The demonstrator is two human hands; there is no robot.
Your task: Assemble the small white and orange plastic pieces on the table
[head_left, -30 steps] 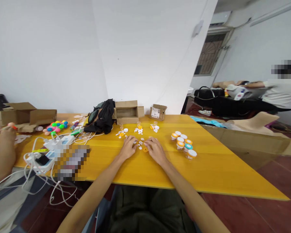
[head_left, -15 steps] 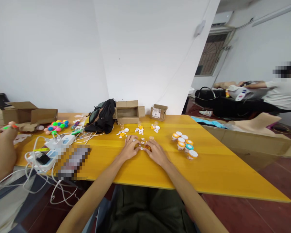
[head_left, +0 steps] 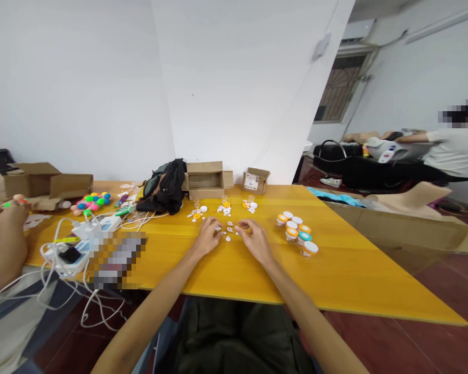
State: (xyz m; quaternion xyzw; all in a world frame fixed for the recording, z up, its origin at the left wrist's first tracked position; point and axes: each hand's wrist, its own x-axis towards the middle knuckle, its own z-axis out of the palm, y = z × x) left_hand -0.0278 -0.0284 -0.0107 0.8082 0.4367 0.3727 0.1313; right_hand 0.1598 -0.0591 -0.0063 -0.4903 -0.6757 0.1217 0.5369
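Note:
My left hand (head_left: 207, 237) rests low over the table, thumb and fingers parted around a small white piece (head_left: 218, 228). Facing it from the right is my right hand (head_left: 254, 240), its fingers curved and apart, the fingertips beside another small white piece (head_left: 237, 233). In the gap between the hands lie printed white pieces (head_left: 230, 223) and a round white piece (head_left: 228, 239). I see nothing held in either hand, though the palms are hidden. Beyond are small piles of white and orange parts (head_left: 226, 209), with small clear jars (head_left: 224, 198) behind them.
Several lidded jars (head_left: 291, 232) stand at the right on the yellow table (head_left: 359, 280). Cardboard boxes (head_left: 206, 179) and a black bag (head_left: 167, 187) sit at the back. A power strip (head_left: 78, 249), cables and another person's arm (head_left: 8, 244) are at the left.
My hands have moved slightly apart and the fingers have loosened. The orange-brown thing at my right fingertips is out of sight, and the white pieces between the hands show more fully.

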